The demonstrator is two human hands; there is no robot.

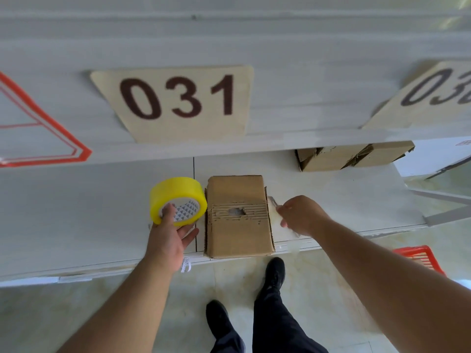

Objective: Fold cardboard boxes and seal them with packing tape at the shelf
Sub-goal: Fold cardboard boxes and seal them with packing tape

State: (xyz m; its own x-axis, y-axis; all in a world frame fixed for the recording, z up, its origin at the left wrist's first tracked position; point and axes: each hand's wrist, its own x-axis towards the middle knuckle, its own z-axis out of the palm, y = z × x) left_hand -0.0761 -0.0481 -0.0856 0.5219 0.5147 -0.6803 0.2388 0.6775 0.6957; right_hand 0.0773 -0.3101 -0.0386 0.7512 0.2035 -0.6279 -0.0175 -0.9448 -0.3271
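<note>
Head view: the clear strip stretched between the hands over the cardboard box (238, 216) could wrinkle, stick to itself or land crooked if the pull slackens. The left hand (169, 234) holds the yellow tape roll (177, 200), a finger hooked into its core, other fingers loose. The right hand (302, 215) pinches the tape end (273, 201) just right of the box, which lies on the shelf (76, 212).

A pale grey shelf board (76, 212) carried a small brown cardboard box (239, 233) at its front edge, its torn top showing corrugation. More flattened brown cardboard boxes (351, 156) lay toward the back right corner.
</note>
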